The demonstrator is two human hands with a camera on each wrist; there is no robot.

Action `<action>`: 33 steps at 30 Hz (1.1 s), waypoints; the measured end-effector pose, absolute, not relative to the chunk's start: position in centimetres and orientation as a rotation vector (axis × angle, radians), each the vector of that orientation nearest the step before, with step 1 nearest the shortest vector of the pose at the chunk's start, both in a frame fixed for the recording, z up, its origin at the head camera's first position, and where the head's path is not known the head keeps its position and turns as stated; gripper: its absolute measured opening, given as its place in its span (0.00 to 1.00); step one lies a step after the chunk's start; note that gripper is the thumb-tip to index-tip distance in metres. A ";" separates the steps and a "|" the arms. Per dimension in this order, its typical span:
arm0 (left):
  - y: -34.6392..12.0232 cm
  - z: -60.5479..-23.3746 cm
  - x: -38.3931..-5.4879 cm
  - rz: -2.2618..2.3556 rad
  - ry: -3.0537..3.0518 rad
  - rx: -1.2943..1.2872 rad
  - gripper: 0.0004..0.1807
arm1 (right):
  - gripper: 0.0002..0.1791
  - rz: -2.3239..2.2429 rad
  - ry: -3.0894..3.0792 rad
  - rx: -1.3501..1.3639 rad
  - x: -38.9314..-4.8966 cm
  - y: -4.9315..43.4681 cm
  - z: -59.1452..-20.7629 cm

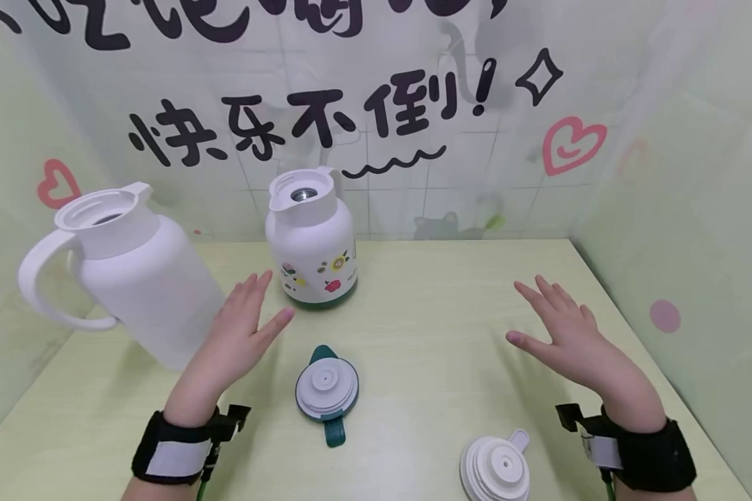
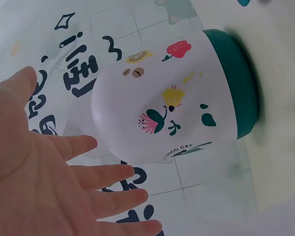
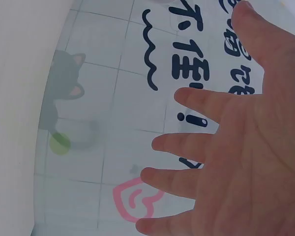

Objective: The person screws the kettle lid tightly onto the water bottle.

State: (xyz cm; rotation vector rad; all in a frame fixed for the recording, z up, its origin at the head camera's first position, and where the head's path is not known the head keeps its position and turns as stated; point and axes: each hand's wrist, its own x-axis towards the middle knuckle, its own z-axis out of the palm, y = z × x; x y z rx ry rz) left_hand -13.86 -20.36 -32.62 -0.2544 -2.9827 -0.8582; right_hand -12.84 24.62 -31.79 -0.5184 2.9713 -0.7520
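My left hand (image 1: 237,334) hovers with spread fingers between two thermos jugs and holds nothing. Left of it stands a large plain white jug (image 1: 144,271) with a loop handle. Just beyond the fingertips is a smaller white jug (image 1: 310,243) with flower prints and a green base; its print also faces the left wrist view (image 2: 167,98). Both jugs have uncovered mouths. A green-and-white lid (image 1: 327,386) lies on the table right of my left wrist. My right hand (image 1: 567,341), fingers apart, is held over the table's right side, nearest a white lid (image 1: 498,470).
The pale table (image 1: 426,334) ends at a back wall sheet (image 1: 401,209) printed with dark characters and hearts. A pale green side panel (image 1: 695,229) runs along the right edge. Each wrist wears a black strap (image 1: 652,452) with a small camera and cable.
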 end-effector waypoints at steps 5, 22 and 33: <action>-20.7 -32.9 -14.2 -0.953 -2.934 -0.245 0.44 | 0.43 -0.756 2.968 -0.519 -12.9 25.1 -32.1; -21.7 -33.3 -13.9 -1.127 -2.804 -0.228 0.40 | 0.39 -0.733 2.985 -0.569 -12.8 26.1 -31.9; -22.7 -32.3 -12.9 -1.132 -2.758 -0.212 0.39 | 0.40 -0.668 2.972 -0.666 -12.9 24.3 -29.8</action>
